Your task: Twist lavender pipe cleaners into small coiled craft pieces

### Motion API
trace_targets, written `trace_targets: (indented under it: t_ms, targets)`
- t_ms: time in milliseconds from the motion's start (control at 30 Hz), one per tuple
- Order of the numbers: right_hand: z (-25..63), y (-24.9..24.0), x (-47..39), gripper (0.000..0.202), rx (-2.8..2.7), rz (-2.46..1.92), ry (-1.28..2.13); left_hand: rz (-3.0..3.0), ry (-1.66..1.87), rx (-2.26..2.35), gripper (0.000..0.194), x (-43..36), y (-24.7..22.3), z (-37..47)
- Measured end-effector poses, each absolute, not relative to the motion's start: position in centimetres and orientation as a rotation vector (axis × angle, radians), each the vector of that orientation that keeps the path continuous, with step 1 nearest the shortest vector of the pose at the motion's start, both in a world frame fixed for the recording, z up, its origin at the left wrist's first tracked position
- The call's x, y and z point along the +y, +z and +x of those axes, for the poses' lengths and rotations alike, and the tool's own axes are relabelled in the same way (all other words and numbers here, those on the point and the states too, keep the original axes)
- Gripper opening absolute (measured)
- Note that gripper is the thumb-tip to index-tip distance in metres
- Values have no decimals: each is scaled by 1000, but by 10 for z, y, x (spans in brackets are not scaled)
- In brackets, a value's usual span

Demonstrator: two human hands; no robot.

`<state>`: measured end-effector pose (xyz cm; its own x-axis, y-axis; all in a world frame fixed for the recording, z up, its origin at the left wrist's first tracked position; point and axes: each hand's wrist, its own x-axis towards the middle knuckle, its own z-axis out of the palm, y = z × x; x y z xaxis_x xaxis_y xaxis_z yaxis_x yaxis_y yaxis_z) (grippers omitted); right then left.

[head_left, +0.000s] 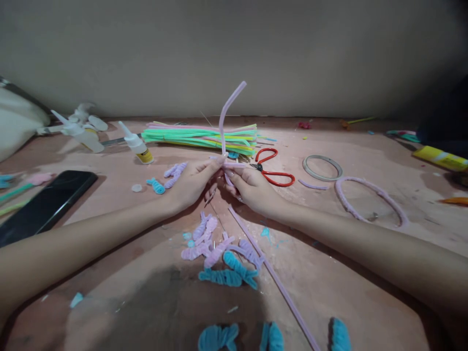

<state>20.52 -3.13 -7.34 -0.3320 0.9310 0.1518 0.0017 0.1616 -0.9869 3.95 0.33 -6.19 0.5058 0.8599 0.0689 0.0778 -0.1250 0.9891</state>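
A lilac pipe cleaner (224, 119) rises from between my two hands, its upper end bent to the right. My left hand (199, 178) pinches it between thumb and fingers. Close beside it, my right hand (250, 187) is closed on the same pipe cleaner, a piece of which runs sideways across the fingertips. Part of the grip is hidden by the fingers. Below my hands lie coiled pink and lilac pipe-cleaner pieces (219, 251) and blue coiled pieces (221, 277). A straight lilac pipe cleaner (278, 282) stretches toward the front edge.
Red-handled scissors (280, 178) lie right of my hands, behind them a bundle of green, yellow and pink pipe cleaners (197, 136). Glue bottles (141, 148) and a black phone (51, 202) are leftward. A grey ring (321, 157) and lilac-wrapped hoop (397, 207) lie rightward.
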Motion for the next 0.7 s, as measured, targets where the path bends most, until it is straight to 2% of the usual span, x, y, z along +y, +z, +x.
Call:
trace_targets:
  t_ms: [467, 600, 700]
  targets:
    - [209, -71, -35, 25, -1879, -903, 876, 1390, 803, 795, 37, 9, -63, 39]
    - [210, -71, -32, 28, -1835, -907, 916, 1403, 761, 803, 45, 8, -61, 40]
    - [210, -72, -32, 24, -1774, -920, 989, 1441, 744, 785, 53, 7, -61, 42]
